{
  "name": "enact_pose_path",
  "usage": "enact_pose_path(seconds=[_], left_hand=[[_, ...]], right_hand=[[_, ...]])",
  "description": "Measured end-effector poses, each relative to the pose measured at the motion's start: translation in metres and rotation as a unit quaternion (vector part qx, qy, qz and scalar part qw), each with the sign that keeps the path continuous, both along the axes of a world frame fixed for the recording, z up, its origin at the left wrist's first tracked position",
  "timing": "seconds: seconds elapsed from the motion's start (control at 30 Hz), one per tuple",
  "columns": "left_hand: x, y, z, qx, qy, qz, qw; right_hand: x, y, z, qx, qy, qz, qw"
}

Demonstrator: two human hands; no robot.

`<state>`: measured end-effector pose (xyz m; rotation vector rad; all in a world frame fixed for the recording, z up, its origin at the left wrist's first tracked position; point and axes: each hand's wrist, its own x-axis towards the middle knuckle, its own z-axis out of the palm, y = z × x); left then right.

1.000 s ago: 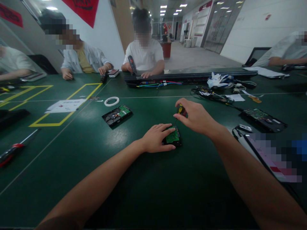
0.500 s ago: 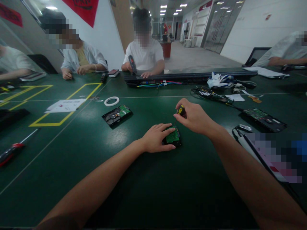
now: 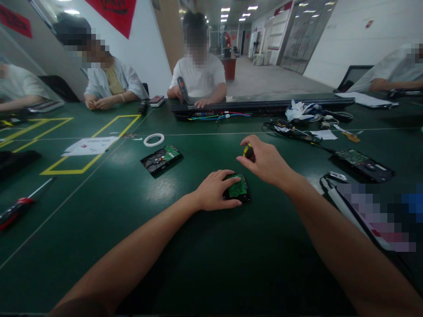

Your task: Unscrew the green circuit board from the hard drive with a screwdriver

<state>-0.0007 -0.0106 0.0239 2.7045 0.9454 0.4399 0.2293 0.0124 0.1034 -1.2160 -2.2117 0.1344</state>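
A hard drive with a green circuit board [image 3: 238, 188] lies on the dark green table [image 3: 198, 251] in front of me. My left hand [image 3: 218, 190] rests over its left part, gripping it between the fingers and thumb, so that side is hidden. Just above the drive's far edge, my right hand [image 3: 261, 159] is closed round a small yellow and black screwdriver [image 3: 247, 150] held upright. The screwdriver's tip is too small to make out.
Another drive [image 3: 161, 159] and a white tape ring [image 3: 153, 140] lie left. A third drive [image 3: 362, 165] and cables [image 3: 291, 131] are at right. A red-black screwdriver [image 3: 16, 211] lies far left. Several people sit around the table.
My right hand and the yellow and black screwdriver have shifted slightly left. My left hand stays on the drive. A person at the back left has brought both hands together.
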Motion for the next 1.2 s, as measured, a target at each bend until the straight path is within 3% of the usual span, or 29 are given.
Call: enact_pose_path(seconds=[0.67,1.2], left_hand=[[-0.009,-0.011,-0.005,0.002,-0.019,0.045,0.999],[-0.001,-0.004,-0.016,0.021,-0.050,0.042,0.998]], right_hand=[[0.004,-0.001,0.008,0.050,-0.019,0.027,0.998],[0.010,-0.007,0.022,-0.012,-0.017,0.023,1.000]])
